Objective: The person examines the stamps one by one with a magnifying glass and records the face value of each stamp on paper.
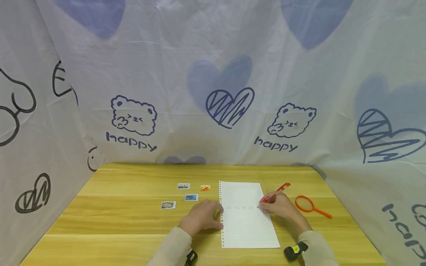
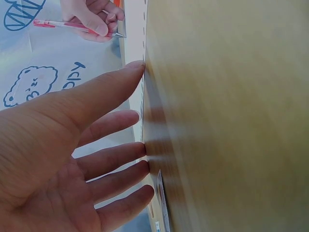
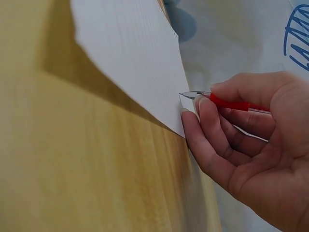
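A white lined sheet of paper [image 1: 247, 229] with punched holes down its left side lies on the wooden table. Faint writing runs across its upper middle. My right hand [image 1: 279, 206] pinches a red pen [image 1: 281, 188], its metal tip right at the paper near the end of that written line. In the right wrist view the thumb and fingers close around the red pen grip [image 3: 227, 103]. My left hand [image 1: 203, 216] rests at the sheet's left edge, fingers spread and fairly straight, thumb touching the holed margin. The left wrist view shows its fingertips down on the surface.
Right of the paper lies an orange magnifying glass [image 1: 313, 209]. Several small picture stamps, among them a blue one [image 1: 191, 197] and a yellow one [image 1: 205, 187], are spread left of the sheet. A printed cloth [image 1: 179, 147] hangs behind the table [image 1: 116, 218] and along its sides.
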Motion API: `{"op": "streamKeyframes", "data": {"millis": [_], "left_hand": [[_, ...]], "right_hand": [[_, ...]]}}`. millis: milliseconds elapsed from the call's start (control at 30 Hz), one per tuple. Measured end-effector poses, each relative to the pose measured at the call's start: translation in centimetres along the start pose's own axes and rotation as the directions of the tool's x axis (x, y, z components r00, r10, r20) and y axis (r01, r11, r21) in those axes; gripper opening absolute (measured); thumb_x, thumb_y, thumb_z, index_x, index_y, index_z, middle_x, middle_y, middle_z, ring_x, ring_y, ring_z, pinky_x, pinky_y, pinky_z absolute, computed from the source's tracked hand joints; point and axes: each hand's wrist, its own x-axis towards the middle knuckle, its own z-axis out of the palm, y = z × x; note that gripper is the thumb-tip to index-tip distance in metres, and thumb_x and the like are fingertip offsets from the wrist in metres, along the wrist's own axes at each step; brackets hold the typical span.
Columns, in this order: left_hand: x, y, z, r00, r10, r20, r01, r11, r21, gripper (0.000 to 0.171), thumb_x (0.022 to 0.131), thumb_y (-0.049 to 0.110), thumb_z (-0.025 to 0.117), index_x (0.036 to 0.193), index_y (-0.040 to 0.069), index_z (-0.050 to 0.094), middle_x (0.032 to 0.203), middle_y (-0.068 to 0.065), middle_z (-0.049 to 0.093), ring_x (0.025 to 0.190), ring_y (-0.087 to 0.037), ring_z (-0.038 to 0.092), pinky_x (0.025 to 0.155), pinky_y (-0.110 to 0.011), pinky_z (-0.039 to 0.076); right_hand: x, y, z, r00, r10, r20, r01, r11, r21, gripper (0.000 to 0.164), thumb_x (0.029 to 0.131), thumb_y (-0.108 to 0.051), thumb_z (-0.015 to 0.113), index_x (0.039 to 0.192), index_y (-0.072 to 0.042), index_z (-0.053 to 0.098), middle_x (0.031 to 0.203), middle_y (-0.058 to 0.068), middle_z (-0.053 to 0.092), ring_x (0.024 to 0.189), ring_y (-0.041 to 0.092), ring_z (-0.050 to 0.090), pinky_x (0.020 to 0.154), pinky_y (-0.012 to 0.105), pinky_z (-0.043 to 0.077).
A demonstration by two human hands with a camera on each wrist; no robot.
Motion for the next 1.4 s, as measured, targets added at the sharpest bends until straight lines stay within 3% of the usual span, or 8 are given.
{"op": "streamKeyframes", "data": {"millis": [433,767,1400], "left_hand": [[0.0,-0.11,0.11,1.0,-0.002,0.004,0.002,1.0,-0.009,0.048,0.075,0.033,0.092,0.117,0.016,0.075,0.125,-0.004,0.074,0.115,-0.028,0.069,0.095,-0.045,0.058],[-0.07,-0.06,0.07,1.0,-0.007,0.007,0.007,1.0,-0.016,0.048,0.075,0.032,0.092,0.117,0.015,0.076,0.126,-0.004,0.074,0.116,-0.029,0.068,0.097,-0.045,0.058],[-0.09,0.06,-0.08,1.0,-0.006,0.003,0.006,1.0,-0.009,0.047,0.076,0.033,0.092,0.117,0.015,0.076,0.124,-0.003,0.075,0.114,-0.028,0.068,0.094,-0.044,0.059]], "right_hand": [[-0.1,-0.03,-0.16,0.999,-0.045,-0.006,0.045,0.999,0.006,0.014,0.091,-0.015,0.076,0.098,-0.003,0.075,0.079,0.003,0.073,0.073,0.013,0.065,0.064,0.02,0.057],[-0.13,-0.23,0.04,1.0,-0.007,-0.012,0.007,0.999,0.04,0.014,0.091,-0.012,0.075,0.099,-0.001,0.074,0.082,0.006,0.073,0.074,0.014,0.066,0.067,0.025,0.061],[-0.02,0.27,-0.11,0.999,-0.026,-0.019,0.027,0.998,0.056,0.014,0.093,-0.011,0.073,0.101,0.001,0.074,0.084,0.006,0.073,0.075,0.015,0.067,0.067,0.025,0.062]]}}
